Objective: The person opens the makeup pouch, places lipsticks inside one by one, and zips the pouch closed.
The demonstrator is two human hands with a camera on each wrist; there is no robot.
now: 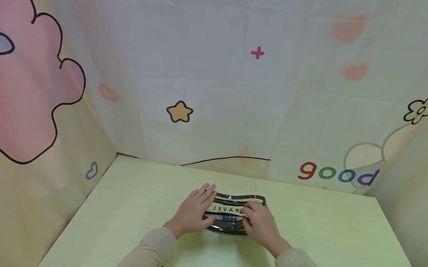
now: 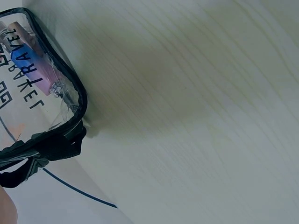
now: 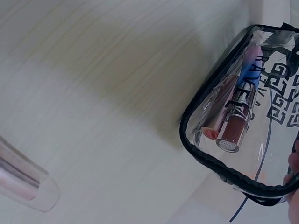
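Note:
A see-through cosmetic pouch [image 1: 226,209] with black edging and TRAVEL lettering is on the table between both hands. Through its clear side in the right wrist view show a lip gloss tube [image 3: 235,127], a reddish-ended tube [image 3: 219,109] and a pink-and-blue tube [image 2: 30,67], the last also visible in the left wrist view. My left hand [image 1: 195,209] rests along the pouch's left end, its fingers straight and its thumb lower down. At the right end my right hand [image 1: 262,224] grips the pouch with curled fingers. What its fingertips touch is partly hidden.
The pale table [image 1: 137,200] reaches back to a patterned cloth [image 1: 215,69], and similar cloth hangs on both sides. A clear, round-ended object [image 3: 28,182] with pink inside enters the right wrist view at lower left; its kind is unclear.

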